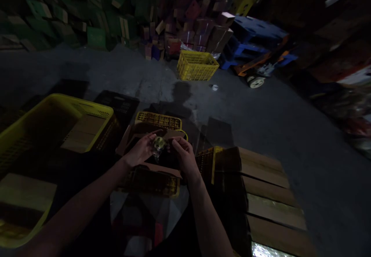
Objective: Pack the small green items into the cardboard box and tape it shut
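Hands (142,149) at greenish bundle (159,143) over carton (158,168), dim grey floor (278,112)

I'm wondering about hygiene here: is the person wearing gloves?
No, the left hand and right hand both show bare skin from fingers to forearm.

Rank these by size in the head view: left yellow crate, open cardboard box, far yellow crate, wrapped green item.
Left yellow crate
Open cardboard box
Far yellow crate
Wrapped green item
By appearance; true sizes unsure.

A carton (162,170) rests on a crate (159,120) between a basket (82,99) and boxes (274,210).
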The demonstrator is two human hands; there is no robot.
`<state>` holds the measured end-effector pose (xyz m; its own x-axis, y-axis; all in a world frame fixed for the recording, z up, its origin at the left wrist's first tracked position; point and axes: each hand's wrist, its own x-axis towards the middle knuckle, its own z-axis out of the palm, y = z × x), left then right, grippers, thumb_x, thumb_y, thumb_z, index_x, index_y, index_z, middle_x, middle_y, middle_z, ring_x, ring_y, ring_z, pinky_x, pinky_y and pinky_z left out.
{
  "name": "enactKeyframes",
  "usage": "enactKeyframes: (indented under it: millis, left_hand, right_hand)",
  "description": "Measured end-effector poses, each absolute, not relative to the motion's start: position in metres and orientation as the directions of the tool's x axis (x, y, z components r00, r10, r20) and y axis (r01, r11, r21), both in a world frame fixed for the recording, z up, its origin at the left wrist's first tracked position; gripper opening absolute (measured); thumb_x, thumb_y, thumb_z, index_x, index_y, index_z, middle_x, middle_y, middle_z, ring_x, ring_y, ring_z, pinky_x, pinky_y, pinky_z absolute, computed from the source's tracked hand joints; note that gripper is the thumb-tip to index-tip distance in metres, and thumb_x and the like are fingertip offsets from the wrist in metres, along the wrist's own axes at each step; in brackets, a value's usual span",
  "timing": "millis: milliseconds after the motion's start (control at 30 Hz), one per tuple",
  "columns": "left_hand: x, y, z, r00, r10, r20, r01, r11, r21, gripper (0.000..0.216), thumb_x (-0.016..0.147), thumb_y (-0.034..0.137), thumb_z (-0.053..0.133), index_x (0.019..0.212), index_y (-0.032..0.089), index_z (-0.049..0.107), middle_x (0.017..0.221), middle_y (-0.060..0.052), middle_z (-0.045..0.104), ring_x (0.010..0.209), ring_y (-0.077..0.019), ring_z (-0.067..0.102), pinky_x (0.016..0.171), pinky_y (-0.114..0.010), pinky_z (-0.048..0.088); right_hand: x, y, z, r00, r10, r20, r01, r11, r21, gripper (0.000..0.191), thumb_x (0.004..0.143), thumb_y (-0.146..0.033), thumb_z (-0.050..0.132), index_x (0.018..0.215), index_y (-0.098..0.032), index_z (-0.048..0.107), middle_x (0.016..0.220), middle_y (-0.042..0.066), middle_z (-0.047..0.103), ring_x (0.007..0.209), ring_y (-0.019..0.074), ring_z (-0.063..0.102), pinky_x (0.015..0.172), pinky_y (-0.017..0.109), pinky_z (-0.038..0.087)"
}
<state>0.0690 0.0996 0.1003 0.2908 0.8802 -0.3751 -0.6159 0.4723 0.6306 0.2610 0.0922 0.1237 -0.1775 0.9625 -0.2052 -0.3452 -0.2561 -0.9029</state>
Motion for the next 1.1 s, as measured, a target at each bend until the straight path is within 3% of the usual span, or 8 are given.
enactKeyframes:
  millis: [267,500,633,800,1100]
  left_hand:
    - [0.066,0.102,0.101,0.253,0.922,-0.295,-0.639,0.388,0.665,0.039,0.089,0.029,0.079,0.127,0.022,0.074,0.116,-0.006,0.078,0.102,-0.0190,0.073,0.085,-0.027,0.056]
    - [0.067,0.105,0.098,0.110,0.961,-0.256,-0.604,0.269,0.750,0.048,0.082,0.033,0.087,0.126,0.023,0.073,0.113,-0.006,0.077,0.101,-0.0184,0.071,0.088,-0.028,0.054]
    - [0.065,0.103,0.098,0.028,0.979,-0.203,-0.453,0.194,0.870,0.044,0.079,0.037,0.088,0.119,0.022,0.076,0.118,-0.006,0.075,0.107,-0.0213,0.069,0.092,-0.031,0.053]
    - [0.064,0.099,0.103,0.042,0.989,-0.140,-0.194,0.146,0.970,0.039,0.081,0.044,0.085,0.111,0.021,0.078,0.113,-0.009,0.077,0.106,-0.0259,0.070,0.091,-0.033,0.053]
    - [0.067,0.103,0.097,0.121,0.979,-0.164,-0.549,0.204,0.811,0.041,0.087,0.043,0.075,0.121,0.021,0.075,0.131,-0.011,0.074,0.128,-0.0297,0.063,0.105,-0.037,0.048]
  right_hand:
    - [0.261,0.091,0.126,-0.182,0.960,-0.214,-0.291,-0.261,-0.920,0.032,0.080,-0.053,0.084,0.092,-0.024,0.080,0.086,0.001,0.076,0.077,0.0184,0.068,0.069,0.028,0.053]
    - [0.269,0.092,0.121,-0.139,0.983,-0.121,-0.093,-0.134,-0.987,0.046,0.091,-0.067,0.066,0.106,-0.026,0.081,0.110,0.005,0.079,0.114,0.0284,0.069,0.098,0.037,0.054]
    - [0.267,0.092,0.122,-0.245,0.966,-0.081,0.076,-0.064,-0.995,0.045,0.085,-0.054,0.080,0.120,-0.026,0.076,0.121,0.004,0.078,0.118,0.0301,0.068,0.101,0.039,0.053]
    - [0.265,0.090,0.114,-0.321,0.945,-0.069,0.135,-0.026,-0.991,0.046,0.085,-0.042,0.081,0.128,-0.028,0.072,0.126,0.005,0.076,0.117,0.0296,0.068,0.101,0.041,0.052]
    - [0.266,0.095,0.109,-0.266,0.955,-0.130,-0.094,-0.160,-0.983,0.045,0.075,-0.035,0.087,0.117,-0.029,0.073,0.116,0.003,0.077,0.109,0.0264,0.071,0.094,0.037,0.056]
